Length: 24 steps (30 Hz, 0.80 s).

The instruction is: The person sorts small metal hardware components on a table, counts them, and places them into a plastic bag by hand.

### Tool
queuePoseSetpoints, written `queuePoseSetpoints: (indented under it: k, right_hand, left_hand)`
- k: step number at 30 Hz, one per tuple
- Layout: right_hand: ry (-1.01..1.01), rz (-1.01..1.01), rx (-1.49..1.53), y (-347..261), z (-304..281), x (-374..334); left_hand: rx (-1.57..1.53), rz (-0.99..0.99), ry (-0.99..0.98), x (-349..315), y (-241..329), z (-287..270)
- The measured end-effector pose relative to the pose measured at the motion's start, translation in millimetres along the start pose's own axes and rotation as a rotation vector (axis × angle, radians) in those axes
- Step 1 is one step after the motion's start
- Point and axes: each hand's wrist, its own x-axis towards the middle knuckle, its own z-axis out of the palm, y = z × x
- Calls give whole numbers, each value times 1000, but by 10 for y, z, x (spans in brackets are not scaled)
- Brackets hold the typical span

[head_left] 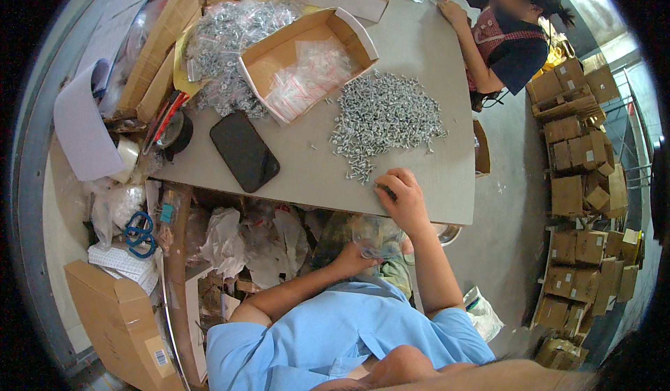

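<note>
Screws (pixel 388 115) just beyond right grip (pixel 405 201)

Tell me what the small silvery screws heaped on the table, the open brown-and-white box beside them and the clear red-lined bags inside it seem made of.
Small silvery screws: probably metal, perhaps plated, from their bright glints.
Open brown-and-white box: likely cardboard, matte brown inside, with thin folded walls.
Clear red-lined bags: apparently thin plastic film, glossy and see-through.

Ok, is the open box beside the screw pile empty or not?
Not empty: a loose heap of clear plastic bags with red lines lies inside the box.
</note>
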Motion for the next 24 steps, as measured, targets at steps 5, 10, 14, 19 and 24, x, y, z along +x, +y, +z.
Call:
queuePoseSetpoints:
  k: [5, 10, 14, 19, 24]
  right_hand:
    - [28, 23, -22, -23, 6, -84]
    - [45, 8, -54, -29, 6, -169]
    - [59, 15, -49, -15, 8, -256]
    - [69, 136, 5, -25, 2, -268]
    - [42, 76, -47, -68, -32, -243]
  left_hand:
    - [30, 18, 8, 20, -82, 13]
    - [4, -22, 5, 0, -5, 11]
    - [50, 42, 24, 9, -5, 9]
    - [55, 29, 30, -2, 4, 8]
    - [1, 15, 35, 19, -85, 33]
